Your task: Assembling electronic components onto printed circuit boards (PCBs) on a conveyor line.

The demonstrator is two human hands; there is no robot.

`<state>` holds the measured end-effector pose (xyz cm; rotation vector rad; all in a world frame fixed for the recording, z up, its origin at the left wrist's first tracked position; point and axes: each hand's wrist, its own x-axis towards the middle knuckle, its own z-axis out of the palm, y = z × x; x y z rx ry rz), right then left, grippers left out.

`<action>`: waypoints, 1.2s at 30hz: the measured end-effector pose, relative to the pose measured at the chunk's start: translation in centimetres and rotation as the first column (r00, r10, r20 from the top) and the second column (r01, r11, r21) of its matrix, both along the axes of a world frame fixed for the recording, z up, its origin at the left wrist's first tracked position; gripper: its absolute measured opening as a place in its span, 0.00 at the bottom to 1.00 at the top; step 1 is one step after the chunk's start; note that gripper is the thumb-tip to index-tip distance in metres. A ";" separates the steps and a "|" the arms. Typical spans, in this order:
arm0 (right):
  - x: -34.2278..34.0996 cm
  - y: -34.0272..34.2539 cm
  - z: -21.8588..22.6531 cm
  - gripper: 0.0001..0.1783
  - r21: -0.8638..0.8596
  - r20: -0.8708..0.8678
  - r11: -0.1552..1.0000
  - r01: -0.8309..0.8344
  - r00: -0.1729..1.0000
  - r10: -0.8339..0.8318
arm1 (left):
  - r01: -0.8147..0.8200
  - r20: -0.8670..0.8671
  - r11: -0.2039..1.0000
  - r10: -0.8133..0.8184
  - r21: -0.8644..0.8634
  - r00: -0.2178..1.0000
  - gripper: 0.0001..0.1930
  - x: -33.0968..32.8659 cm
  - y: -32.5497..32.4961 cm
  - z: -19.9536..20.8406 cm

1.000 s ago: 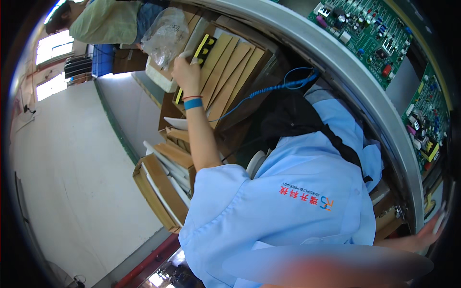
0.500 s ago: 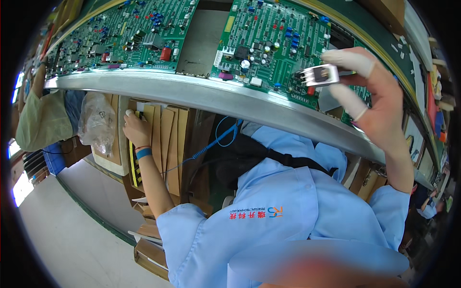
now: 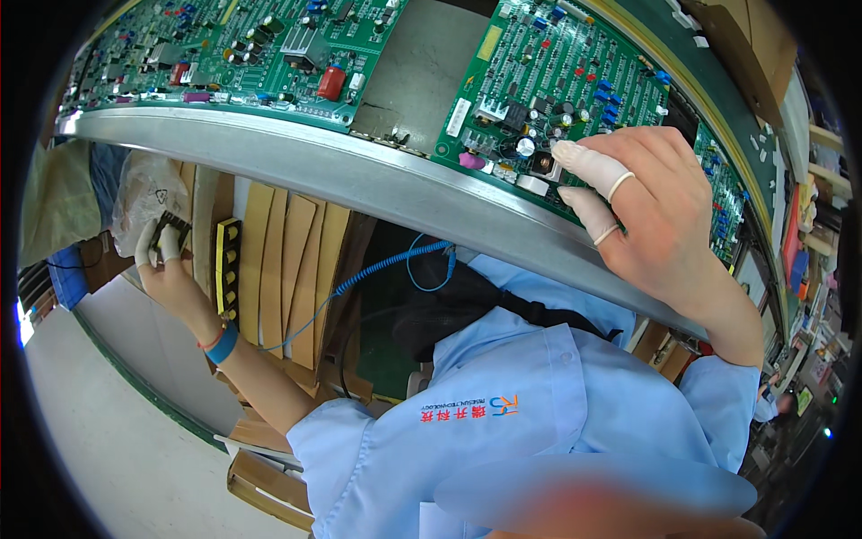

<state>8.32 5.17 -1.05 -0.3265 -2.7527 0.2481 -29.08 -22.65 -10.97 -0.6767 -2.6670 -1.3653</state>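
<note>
My right hand (image 3: 651, 202), with white finger cots on thumb and forefinger, pinches a small heat sink with a black transistor (image 3: 542, 165). The piece is low at the near edge of a green circuit board (image 3: 507, 85), beside a round capacitor (image 3: 525, 146) and a purple part (image 3: 470, 161). Whether its pins are in the board is hidden. My left hand (image 3: 171, 278), below the rail on the left, grips a small dark ridged part (image 3: 171, 229) between cotted fingers. A blue wrist strap (image 3: 222, 343) circles that arm.
A metal rail (image 3: 296, 153) runs along the near side of the boards. Another populated board (image 3: 260, 63) lies left. Under the rail stand cardboard dividers (image 3: 285, 269), a yellow-and-black strip (image 3: 228, 269) and a clear plastic bag (image 3: 148, 193). A coiled blue cord (image 3: 386, 262) hangs there.
My right hand has moved left and down onto the board with the heat sink. My left hand has moved left, away from the cardboard dividers, and now shows a dark part in its fingers.
</note>
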 end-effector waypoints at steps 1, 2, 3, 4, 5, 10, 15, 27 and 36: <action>0.0 0.1 -0.2 0.19 0.027 -0.011 1.000 -0.003 1.000 0.004 | 0.024 0.062 0.992 -0.032 0.120 0.998 0.12 0.5 -0.1 0.3; 0.0 0.1 -0.3 0.19 0.027 -0.005 1.000 -0.008 1.000 0.008 | 0.040 0.119 0.970 -0.071 0.240 0.990 0.12 0.9 0.0 0.4; 0.0 0.1 -0.3 0.19 0.031 -0.005 1.000 -0.006 1.000 0.006 | 0.036 0.125 0.970 -0.068 0.242 0.990 0.12 1.6 0.4 0.5; -0.1 0.1 -0.3 0.19 0.027 -0.009 1.000 -0.009 1.000 0.009 | 0.060 0.161 0.946 -0.116 0.317 0.980 0.11 2.4 0.8 0.9; -0.2 0.1 -0.1 0.19 0.022 -0.007 1.000 -0.014 1.000 0.014 | 0.082 0.191 0.916 -0.168 0.392 0.967 0.11 3.0 1.0 1.2; -0.5 0.3 1.2 0.21 0.016 0.135 0.998 -0.053 0.989 0.051 | 0.135 0.327 0.858 -0.329 0.496 0.886 0.17 4.8 2.4 1.8; -0.5 0.7 0.6 0.18 0.124 0.192 0.986 -0.109 0.978 0.084 | 0.300 0.343 0.836 -0.479 0.460 0.808 0.35 7.6 3.3 4.3; 8.2 -0.6 3.3 0.25 -0.143 -0.066 0.975 0.171 0.981 -0.182 | 0.847 0.089 0.454 -0.890 0.275 0.448 0.36 16.5 15.7 10.0; 16.3 -2.5 1.8 0.23 -0.352 -0.134 0.847 0.398 0.874 -0.466 | 0.920 -0.089 0.192 -0.981 -0.342 0.172 0.40 20.9 21.1 12.6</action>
